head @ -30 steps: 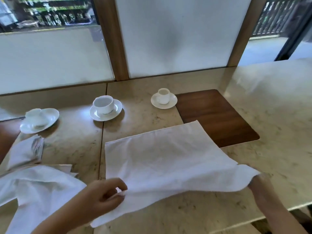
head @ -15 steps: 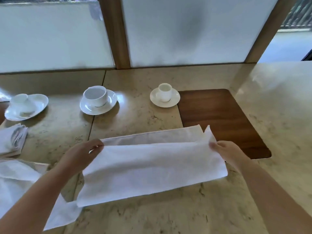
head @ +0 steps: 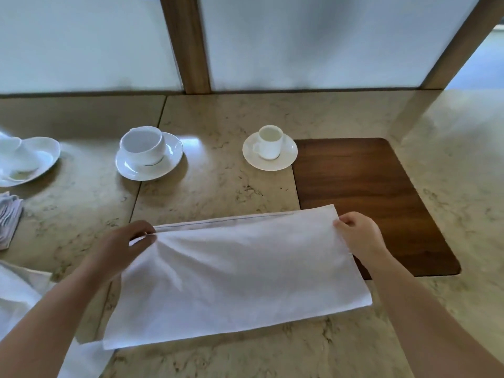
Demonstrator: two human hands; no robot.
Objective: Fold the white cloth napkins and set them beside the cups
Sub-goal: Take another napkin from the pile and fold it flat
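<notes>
A white cloth napkin (head: pixel 234 274) lies folded in half on the marble table, its doubled edge on the far side. My left hand (head: pixel 122 246) pinches the napkin's far left corner. My right hand (head: pixel 360 236) pinches the far right corner, over the wooden inlay. Beyond the napkin stand a wide white cup (head: pixel 143 144) on a saucer and a small white cup (head: pixel 270 141) on its saucer. A third cup (head: pixel 16 156) on a curved plate sits at the far left, with a folded napkin (head: pixel 9 219) in front of it.
A dark wooden inlay (head: pixel 368 192) is set into the table (head: pixel 218 192) at the right. Loose white cloth (head: pixel 19 298) lies at the lower left under my left forearm. Frosted glass panels with wooden posts close off the table's far side.
Both hands carried the napkin's near edge up and away from me, laying it over the far edge. The napkin went from spread out to folded in half.
</notes>
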